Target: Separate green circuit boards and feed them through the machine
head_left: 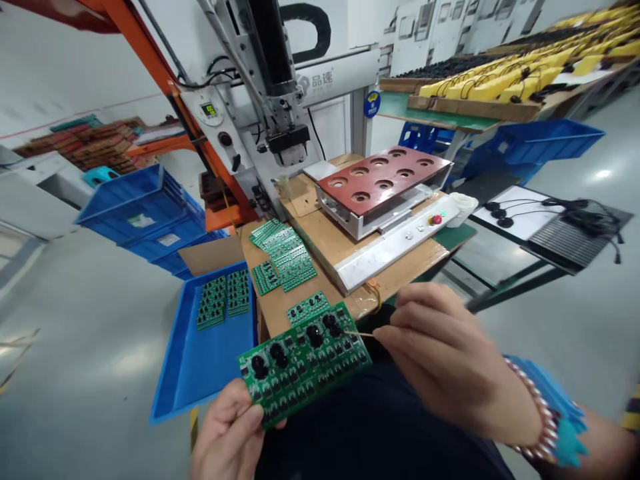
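A green circuit board (305, 390) with round black blobs and rows of small chips is tilted up in front of me. My left hand (233, 427) grips its lower left corner between thumb and fingers. In my right hand (440, 353), a thin wooden stick (361, 333) is pinched, its tip at the black blob (332, 325) nearest the board's right end. Just beyond the held board, a smaller board piece (307, 307) lies on the bench. Farther back are more green circuit boards (290, 257), overlapping each other.
Left of the bench, a blue tray (187, 380) holds several boards. A machine with a red fixture plate (367, 175) and a control bar with a red button (436, 219) stands ahead. Stacked blue crates (145, 207) are at the left. Black cables (575, 207) lie on a side table.
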`<state>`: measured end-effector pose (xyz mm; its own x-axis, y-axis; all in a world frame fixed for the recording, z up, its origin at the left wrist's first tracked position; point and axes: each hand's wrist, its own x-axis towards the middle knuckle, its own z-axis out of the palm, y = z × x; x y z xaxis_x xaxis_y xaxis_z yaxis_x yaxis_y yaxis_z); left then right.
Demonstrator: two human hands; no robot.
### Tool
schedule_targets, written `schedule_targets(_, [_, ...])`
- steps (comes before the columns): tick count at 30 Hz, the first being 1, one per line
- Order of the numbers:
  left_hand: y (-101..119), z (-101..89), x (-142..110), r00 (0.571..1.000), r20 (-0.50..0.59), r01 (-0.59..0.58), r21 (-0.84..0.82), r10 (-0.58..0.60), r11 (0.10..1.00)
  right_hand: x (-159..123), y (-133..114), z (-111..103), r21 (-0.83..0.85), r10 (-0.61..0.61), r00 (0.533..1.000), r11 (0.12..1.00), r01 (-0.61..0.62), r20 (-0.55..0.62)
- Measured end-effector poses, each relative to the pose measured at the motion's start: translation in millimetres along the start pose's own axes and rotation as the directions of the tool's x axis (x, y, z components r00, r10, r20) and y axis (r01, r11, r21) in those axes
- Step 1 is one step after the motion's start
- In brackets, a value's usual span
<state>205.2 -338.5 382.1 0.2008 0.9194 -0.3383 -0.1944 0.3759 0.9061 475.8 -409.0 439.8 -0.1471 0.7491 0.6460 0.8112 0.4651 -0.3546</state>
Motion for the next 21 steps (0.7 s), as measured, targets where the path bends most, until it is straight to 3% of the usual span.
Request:
schedule_targets(11, [-3.4, -2.4, 0.9, 0.998, 0.067, -0.023, 0.029, 0.021, 0.999, 4.0, -2.0, 2.8, -0.013, -0.009, 1.000, 1.000, 0.009, -0.021])
schedule_targets(21, [-0.8, 1.1, 1.8, 1.000, -0.003, -0.004, 0.016, 0.004, 1.000, 3.6, -1.3, 1.7, 0.005, -0.008, 1.000, 1.000, 0.008, 0.008])
